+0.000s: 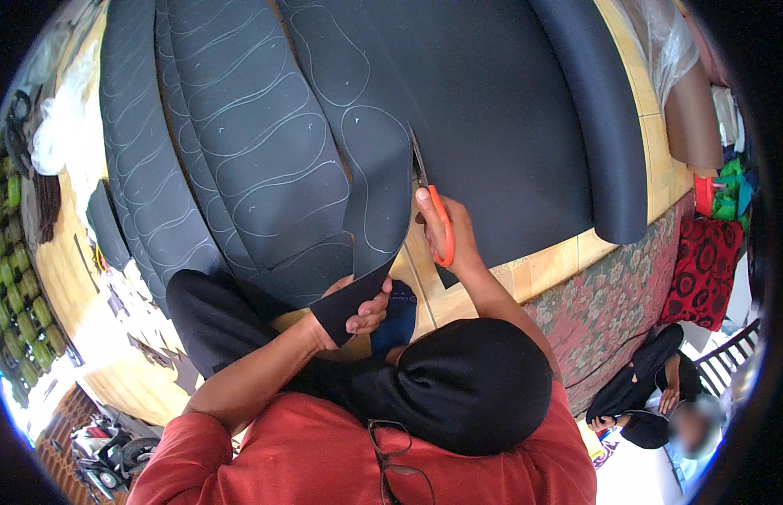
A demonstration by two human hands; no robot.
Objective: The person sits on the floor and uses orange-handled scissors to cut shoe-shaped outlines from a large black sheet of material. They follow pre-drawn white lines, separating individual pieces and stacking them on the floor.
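My right hand [457,246] grips orange-handled scissors [443,220], whose blades [418,160] bite into a large dark sheet [501,109] along a chalk-lined edge. My left hand [366,310] pinches the near end of the strip [379,185] being cut off, which carries pale sole-shaped outlines. The strip curls down toward me between the two hands. A black head covering [476,383] and red shirt fill the lower middle of the view.
Several cut strips with the same outlines [240,151] lie fanned out at left. The sheet's rolled end [606,126] is at right on tan tiles [560,265]. A patterned carpet [627,295], a seated person [652,387], white plastic [63,126] and green items [13,278] surround.
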